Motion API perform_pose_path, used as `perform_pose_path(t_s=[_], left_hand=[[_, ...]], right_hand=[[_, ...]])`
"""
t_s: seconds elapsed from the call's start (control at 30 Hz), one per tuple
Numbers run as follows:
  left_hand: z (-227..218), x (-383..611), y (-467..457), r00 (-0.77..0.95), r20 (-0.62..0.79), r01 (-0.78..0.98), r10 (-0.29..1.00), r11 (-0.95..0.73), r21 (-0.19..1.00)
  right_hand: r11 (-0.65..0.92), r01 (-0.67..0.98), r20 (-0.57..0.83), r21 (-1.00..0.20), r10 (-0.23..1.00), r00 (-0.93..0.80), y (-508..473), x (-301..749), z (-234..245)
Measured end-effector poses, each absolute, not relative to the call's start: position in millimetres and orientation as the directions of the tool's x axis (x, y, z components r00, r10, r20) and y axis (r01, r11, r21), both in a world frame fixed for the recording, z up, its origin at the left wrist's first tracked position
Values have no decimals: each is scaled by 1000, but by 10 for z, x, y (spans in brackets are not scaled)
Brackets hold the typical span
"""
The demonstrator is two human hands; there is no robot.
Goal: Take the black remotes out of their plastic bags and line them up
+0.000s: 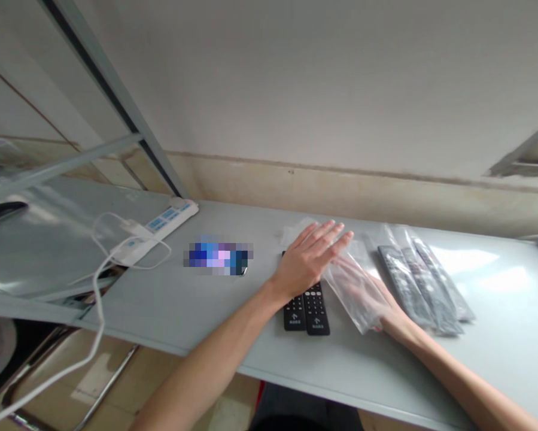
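Note:
My left hand [311,254] is stretched out flat above two black remote controls [318,308], its fingers extended. It covers their upper halves. The remotes lie side by side on the grey table [197,311], keypads up. To their right, my right hand [383,299] holds a clear plastic bag [356,290], whose film lies over most of its fingers. The bag's upper end reaches close to my left fingertips; whether they touch cannot be told. Further right lie several remotes in clear bags [419,287]. More clear film [291,233] shows behind my left hand.
A phone [217,257] with a pixelated screen lies left of the remotes. Beyond it are a white power strip [156,230] and a white cable [99,293] hanging over the table edge. A metal frame [152,155] rises at left; a wall [322,185] bounds the back.

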State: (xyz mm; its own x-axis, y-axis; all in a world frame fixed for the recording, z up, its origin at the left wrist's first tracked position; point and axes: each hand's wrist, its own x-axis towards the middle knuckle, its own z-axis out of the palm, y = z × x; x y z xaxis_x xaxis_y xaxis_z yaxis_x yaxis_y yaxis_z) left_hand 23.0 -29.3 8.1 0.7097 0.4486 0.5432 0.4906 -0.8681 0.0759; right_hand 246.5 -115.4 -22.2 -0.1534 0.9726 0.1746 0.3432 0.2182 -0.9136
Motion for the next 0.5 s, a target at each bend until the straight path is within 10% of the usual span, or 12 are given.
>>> perform_pose_path(t_s=[0.5], left_hand=[[-77,178,-50,619,480,669,621,-738,92]], right_hand=[[-13,-73,-12,-997,1000,-6,-1075,2429,-129]])
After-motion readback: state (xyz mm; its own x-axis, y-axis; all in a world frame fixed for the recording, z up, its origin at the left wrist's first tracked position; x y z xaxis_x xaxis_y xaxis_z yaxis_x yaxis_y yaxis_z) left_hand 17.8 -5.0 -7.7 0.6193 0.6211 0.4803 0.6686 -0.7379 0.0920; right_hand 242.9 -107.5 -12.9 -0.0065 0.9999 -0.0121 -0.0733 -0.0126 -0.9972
